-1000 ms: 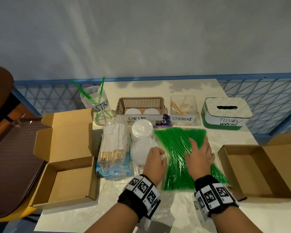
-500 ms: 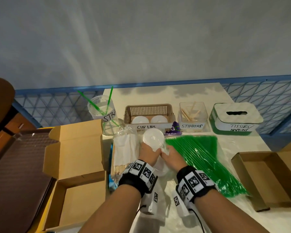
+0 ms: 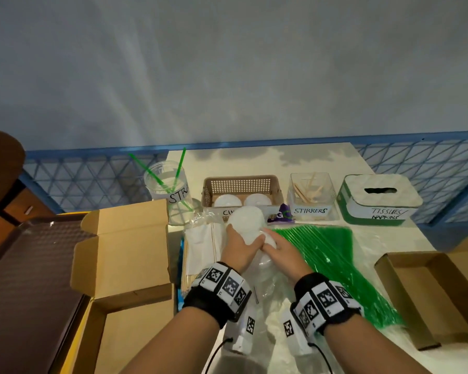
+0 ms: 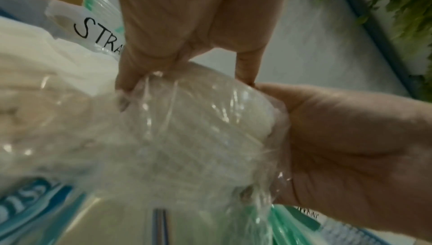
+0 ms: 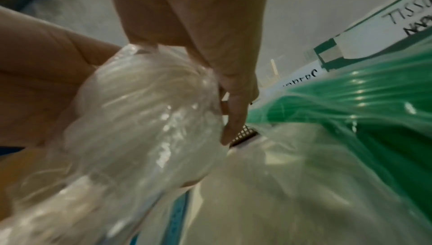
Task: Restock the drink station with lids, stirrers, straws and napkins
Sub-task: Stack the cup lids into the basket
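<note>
A sleeve of white cup lids [image 3: 247,221] in clear plastic wrap lies mid-table, its far end tilted up toward the brown lid basket [image 3: 274,184]. My left hand [image 3: 238,245] grips the sleeve from the left, and my right hand [image 3: 277,248] grips it from the right. In the left wrist view my left hand's fingers [image 4: 131,75] dig into the wrap over the lid sleeve [image 4: 198,129]. In the right wrist view my right hand's fingers [image 5: 233,105] curl round the lid sleeve [image 5: 145,110]. The basket holds two lid stacks.
At the back stand a straw cup [image 3: 170,190], a stirrer box [image 3: 311,195] and a tissue box [image 3: 381,201]. A bag of green straws [image 3: 324,255] lies right of my hands, packed stirrers and napkins [image 3: 200,247] left. Open cardboard boxes [image 3: 125,247] [image 3: 427,292] flank the table.
My right hand left the green straw bag and moved left to the lid sleeve. Both hands now grip the sleeve, and its far end has risen toward the basket.
</note>
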Demonstrator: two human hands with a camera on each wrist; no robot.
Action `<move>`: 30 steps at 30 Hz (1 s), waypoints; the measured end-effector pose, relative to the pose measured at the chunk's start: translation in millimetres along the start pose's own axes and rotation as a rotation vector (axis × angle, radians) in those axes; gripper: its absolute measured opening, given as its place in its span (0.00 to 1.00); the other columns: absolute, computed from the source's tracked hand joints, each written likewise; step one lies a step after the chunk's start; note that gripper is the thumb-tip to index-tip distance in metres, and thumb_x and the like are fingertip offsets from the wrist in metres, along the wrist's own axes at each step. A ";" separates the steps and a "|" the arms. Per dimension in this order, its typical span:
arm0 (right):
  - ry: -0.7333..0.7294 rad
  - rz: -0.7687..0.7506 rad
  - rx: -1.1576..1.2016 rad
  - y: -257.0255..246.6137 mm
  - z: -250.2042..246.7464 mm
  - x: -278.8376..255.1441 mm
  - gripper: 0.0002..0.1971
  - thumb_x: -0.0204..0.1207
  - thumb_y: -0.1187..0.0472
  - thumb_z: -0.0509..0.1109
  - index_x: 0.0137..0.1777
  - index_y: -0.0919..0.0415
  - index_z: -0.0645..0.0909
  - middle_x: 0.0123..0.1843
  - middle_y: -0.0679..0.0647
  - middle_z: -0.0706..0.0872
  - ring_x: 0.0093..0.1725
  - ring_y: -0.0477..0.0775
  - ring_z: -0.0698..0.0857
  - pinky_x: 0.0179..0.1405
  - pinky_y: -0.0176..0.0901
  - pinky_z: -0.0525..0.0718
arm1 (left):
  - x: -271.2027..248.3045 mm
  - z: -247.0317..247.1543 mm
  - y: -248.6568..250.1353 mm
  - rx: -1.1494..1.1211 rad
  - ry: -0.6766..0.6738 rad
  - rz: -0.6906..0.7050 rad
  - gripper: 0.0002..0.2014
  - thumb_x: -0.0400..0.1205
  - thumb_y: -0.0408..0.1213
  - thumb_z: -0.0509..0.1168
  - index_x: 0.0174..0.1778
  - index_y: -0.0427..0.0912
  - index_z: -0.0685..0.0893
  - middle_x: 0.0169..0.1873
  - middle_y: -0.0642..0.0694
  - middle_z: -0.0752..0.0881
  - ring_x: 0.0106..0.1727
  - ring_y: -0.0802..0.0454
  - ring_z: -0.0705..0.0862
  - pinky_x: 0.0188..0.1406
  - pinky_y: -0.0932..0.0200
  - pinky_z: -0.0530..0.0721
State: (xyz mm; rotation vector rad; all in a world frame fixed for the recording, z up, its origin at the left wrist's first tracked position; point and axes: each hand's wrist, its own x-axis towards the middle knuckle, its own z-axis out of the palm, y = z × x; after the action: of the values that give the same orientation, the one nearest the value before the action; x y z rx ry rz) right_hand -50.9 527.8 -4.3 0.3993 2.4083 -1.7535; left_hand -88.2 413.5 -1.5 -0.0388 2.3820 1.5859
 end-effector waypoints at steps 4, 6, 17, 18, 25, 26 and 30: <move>0.004 -0.201 -0.048 -12.3 -9.1 -9.2 0.27 0.74 0.59 0.72 0.74 0.48 0.72 0.71 0.48 0.74 0.69 0.46 0.74 0.65 0.33 0.71 | -13.4 -12.7 11.7 -0.148 0.050 -0.002 0.44 0.74 0.49 0.72 0.79 0.40 0.55 0.72 0.43 0.73 0.71 0.47 0.75 0.72 0.52 0.73; -0.030 -0.315 -0.099 -24.0 -13.8 -16.3 0.28 0.72 0.61 0.73 0.72 0.47 0.72 0.67 0.48 0.75 0.67 0.45 0.74 0.58 0.23 0.69 | -16.0 -16.7 15.4 -0.216 0.082 -0.026 0.47 0.73 0.50 0.73 0.80 0.40 0.52 0.73 0.43 0.72 0.72 0.46 0.73 0.72 0.53 0.73; -0.070 -0.511 -0.042 -42.0 -38.4 -48.2 0.17 0.76 0.56 0.70 0.64 0.46 0.74 0.63 0.42 0.71 0.57 0.34 0.76 0.60 0.32 0.81 | -30.0 -28.8 24.5 -0.635 -0.037 -0.131 0.34 0.68 0.54 0.75 0.68 0.43 0.76 0.58 0.37 0.87 0.55 0.39 0.87 0.54 0.43 0.86; 0.000 -0.452 0.050 -40.9 -43.9 -46.7 0.17 0.76 0.56 0.69 0.64 0.46 0.73 0.66 0.44 0.71 0.58 0.35 0.77 0.60 0.32 0.82 | -34.0 -26.3 24.3 -0.701 -0.110 -0.147 0.26 0.74 0.50 0.70 0.65 0.42 0.79 0.56 0.37 0.88 0.53 0.39 0.88 0.52 0.44 0.85; -0.255 -0.178 0.176 -34.9 -72.3 -50.5 0.23 0.73 0.53 0.71 0.67 0.46 0.70 0.62 0.42 0.81 0.61 0.44 0.81 0.62 0.43 0.80 | -51.9 -2.9 20.8 -0.791 -0.346 -0.117 0.32 0.76 0.50 0.69 0.72 0.35 0.74 0.64 0.30 0.82 0.64 0.34 0.82 0.66 0.37 0.79; -0.240 -0.205 0.151 -34.3 -76.0 -49.8 0.25 0.72 0.55 0.73 0.68 0.47 0.71 0.62 0.41 0.81 0.61 0.44 0.81 0.63 0.44 0.79 | -51.8 1.4 21.5 -0.795 -0.347 -0.097 0.35 0.72 0.49 0.73 0.71 0.34 0.74 0.63 0.30 0.82 0.64 0.34 0.82 0.62 0.39 0.82; -0.149 -0.304 -0.029 -36.5 -90.2 -43.9 0.18 0.71 0.60 0.75 0.59 0.56 0.76 0.58 0.44 0.82 0.56 0.40 0.81 0.57 0.38 0.81 | -52.3 12.9 24.4 -0.846 -0.355 -0.002 0.39 0.61 0.46 0.82 0.66 0.35 0.78 0.61 0.33 0.84 0.63 0.36 0.82 0.58 0.46 0.86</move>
State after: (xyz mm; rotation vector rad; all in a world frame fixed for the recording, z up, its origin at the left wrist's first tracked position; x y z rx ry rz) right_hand -15.4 597.1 68.8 -0.1059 2.4857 -1.7837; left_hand -39.5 428.0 28.5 0.0649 1.3298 2.2484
